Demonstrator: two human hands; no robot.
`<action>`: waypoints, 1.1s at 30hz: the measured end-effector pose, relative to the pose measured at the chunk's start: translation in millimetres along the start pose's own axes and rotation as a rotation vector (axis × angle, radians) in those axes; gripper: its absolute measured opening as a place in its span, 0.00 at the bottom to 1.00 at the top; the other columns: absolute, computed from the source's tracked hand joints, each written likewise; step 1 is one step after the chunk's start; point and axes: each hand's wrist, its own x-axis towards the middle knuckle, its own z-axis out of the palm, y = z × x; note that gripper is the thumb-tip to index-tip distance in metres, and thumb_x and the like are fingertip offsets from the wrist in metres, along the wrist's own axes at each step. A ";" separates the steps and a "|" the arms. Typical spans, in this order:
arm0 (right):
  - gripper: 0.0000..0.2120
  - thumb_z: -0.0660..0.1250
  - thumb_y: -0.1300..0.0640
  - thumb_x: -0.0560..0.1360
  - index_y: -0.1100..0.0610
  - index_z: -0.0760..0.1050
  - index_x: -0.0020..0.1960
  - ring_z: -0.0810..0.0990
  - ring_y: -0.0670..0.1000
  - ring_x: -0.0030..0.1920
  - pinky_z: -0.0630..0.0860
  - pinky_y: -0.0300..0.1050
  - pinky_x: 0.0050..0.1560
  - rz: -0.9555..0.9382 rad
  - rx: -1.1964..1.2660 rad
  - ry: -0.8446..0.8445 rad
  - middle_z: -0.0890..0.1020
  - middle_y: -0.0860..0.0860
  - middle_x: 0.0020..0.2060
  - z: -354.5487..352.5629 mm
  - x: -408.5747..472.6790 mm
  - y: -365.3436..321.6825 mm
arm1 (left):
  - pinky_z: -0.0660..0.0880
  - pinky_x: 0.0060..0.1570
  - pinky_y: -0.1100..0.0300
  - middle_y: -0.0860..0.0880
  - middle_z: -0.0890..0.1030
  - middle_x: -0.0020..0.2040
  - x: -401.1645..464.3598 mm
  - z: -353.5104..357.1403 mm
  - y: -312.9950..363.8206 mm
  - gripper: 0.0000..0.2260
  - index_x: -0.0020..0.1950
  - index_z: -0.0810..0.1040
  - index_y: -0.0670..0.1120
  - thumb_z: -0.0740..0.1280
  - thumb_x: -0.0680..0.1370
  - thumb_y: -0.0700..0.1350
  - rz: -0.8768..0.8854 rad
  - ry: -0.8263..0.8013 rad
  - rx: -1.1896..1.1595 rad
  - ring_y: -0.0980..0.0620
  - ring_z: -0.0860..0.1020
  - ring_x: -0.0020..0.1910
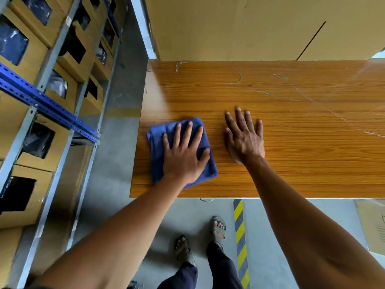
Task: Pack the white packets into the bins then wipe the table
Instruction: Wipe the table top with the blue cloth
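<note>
A folded blue cloth (160,142) lies near the front left corner of the wooden table (291,132). My left hand (184,155) presses flat on the cloth with its fingers spread and straight. My right hand (244,138) rests flat on the bare wood just right of the cloth, fingers straight. No white packets show on the table top.
A metal rack (48,105) with blue beams stands at the left, filled with cardboard bins (37,59) that hold dark wrapped items. Large cardboard sheets (260,28) lean behind the table. A yellow and black floor stripe (239,236) runs beside my feet. Scratch marks cross the table's right side.
</note>
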 end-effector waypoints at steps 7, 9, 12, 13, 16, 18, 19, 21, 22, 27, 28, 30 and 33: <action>0.27 0.42 0.44 0.88 0.47 0.49 0.86 0.45 0.52 0.85 0.45 0.63 0.83 0.004 0.053 0.024 0.48 0.46 0.86 9.0 4.9 7.9 | 0.45 0.79 0.29 0.51 0.48 0.88 96.2 -0.2 3.3 0.33 0.86 0.50 0.60 0.46 0.83 0.70 -0.022 -0.076 -0.040 0.43 0.46 0.86; 0.28 0.43 0.45 0.88 0.50 0.51 0.86 0.46 0.51 0.85 0.45 0.61 0.83 0.018 0.107 0.017 0.50 0.48 0.86 6.7 3.3 8.9 | 0.48 0.79 0.29 0.51 0.50 0.87 48.1 2.9 18.5 0.32 0.86 0.53 0.60 0.49 0.83 0.69 0.028 -0.037 -0.029 0.43 0.48 0.86; 0.27 0.45 0.47 0.88 0.53 0.53 0.85 0.47 0.53 0.85 0.46 0.60 0.83 0.066 0.152 0.019 0.52 0.52 0.86 3.0 3.8 10.7 | 0.48 0.78 0.30 0.50 0.50 0.87 -35.0 6.8 51.6 0.32 0.86 0.54 0.59 0.52 0.83 0.68 0.092 -0.043 -0.006 0.42 0.46 0.86; 0.27 0.45 0.47 0.88 0.54 0.54 0.85 0.47 0.53 0.85 0.46 0.59 0.84 0.074 0.159 0.015 0.52 0.52 0.85 0.8 5.3 11.3 | 0.48 0.78 0.30 0.50 0.49 0.87 -47.4 6.0 57.4 0.33 0.86 0.53 0.59 0.52 0.83 0.68 0.101 -0.065 -0.013 0.42 0.46 0.86; 0.28 0.43 0.46 0.88 0.52 0.52 0.86 0.46 0.52 0.85 0.44 0.57 0.84 0.068 0.136 -0.002 0.51 0.51 0.86 -3.7 15.1 16.8 | 0.49 0.78 0.29 0.51 0.49 0.87 -36.8 5.4 57.3 0.33 0.86 0.54 0.59 0.52 0.83 0.69 0.111 -0.057 -0.005 0.43 0.46 0.86; 0.28 0.43 0.44 0.87 0.51 0.51 0.86 0.45 0.52 0.85 0.44 0.58 0.84 0.063 0.118 -0.003 0.50 0.50 0.86 -6.0 31.2 25.2 | 0.48 0.78 0.30 0.52 0.51 0.87 -1.9 6.7 51.9 0.32 0.86 0.55 0.60 0.51 0.83 0.69 0.090 -0.032 -0.007 0.44 0.47 0.86; 0.28 0.43 0.43 0.87 0.50 0.51 0.86 0.46 0.52 0.85 0.44 0.59 0.83 0.064 0.106 0.003 0.50 0.49 0.86 -6.5 39.7 29.5 | 0.47 0.79 0.30 0.52 0.51 0.87 20.3 6.6 48.0 0.32 0.86 0.55 0.60 0.51 0.83 0.69 0.055 -0.027 -0.009 0.44 0.48 0.86; 0.29 0.44 0.41 0.87 0.49 0.50 0.86 0.46 0.53 0.85 0.45 0.61 0.83 0.056 0.077 0.014 0.50 0.49 0.86 -6.0 56.0 35.2 | 0.46 0.79 0.29 0.53 0.52 0.87 71.7 7.6 34.9 0.32 0.86 0.55 0.61 0.50 0.82 0.69 -0.030 -0.013 -0.027 0.44 0.49 0.86; 0.30 0.44 0.41 0.86 0.48 0.49 0.86 0.46 0.54 0.85 0.45 0.62 0.83 0.052 0.069 0.013 0.49 0.49 0.86 -5.7 64.5 37.3 | 0.45 0.79 0.29 0.53 0.52 0.87 98.8 6.9 26.5 0.33 0.86 0.54 0.61 0.50 0.82 0.69 -0.076 -0.008 -0.050 0.44 0.49 0.86; 0.31 0.41 0.37 0.86 0.48 0.46 0.86 0.43 0.54 0.85 0.42 0.64 0.83 0.048 0.032 0.010 0.46 0.48 0.86 -5.9 108.1 53.1 | 0.40 0.79 0.29 0.52 0.49 0.87 207.8 0.8 -7.4 0.33 0.86 0.51 0.61 0.49 0.82 0.69 -0.284 -0.037 -0.108 0.43 0.45 0.86; 0.31 0.40 0.37 0.86 0.47 0.46 0.86 0.43 0.54 0.85 0.42 0.64 0.83 0.049 0.032 0.009 0.46 0.48 0.86 -6.1 117.2 55.7 | 0.40 0.79 0.29 0.52 0.49 0.87 225.0 -0.5 -12.0 0.33 0.86 0.51 0.60 0.48 0.82 0.69 -0.311 -0.032 -0.107 0.43 0.45 0.86; 0.30 0.40 0.38 0.86 0.46 0.45 0.86 0.42 0.53 0.85 0.42 0.64 0.83 0.049 0.028 0.012 0.45 0.47 0.86 -6.3 131.0 56.8 | 0.40 0.79 0.29 0.52 0.48 0.87 249.9 -3.1 -19.7 0.34 0.86 0.50 0.60 0.47 0.82 0.69 -0.342 -0.027 -0.107 0.43 0.45 0.86; 0.28 0.40 0.40 0.87 0.45 0.46 0.86 0.42 0.53 0.85 0.41 0.65 0.82 0.058 0.028 0.021 0.45 0.46 0.86 -4.7 143.9 58.6 | 0.40 0.78 0.28 0.52 0.48 0.87 265.5 0.1 -20.0 0.33 0.87 0.50 0.59 0.46 0.82 0.68 -0.374 -0.038 -0.092 0.42 0.44 0.86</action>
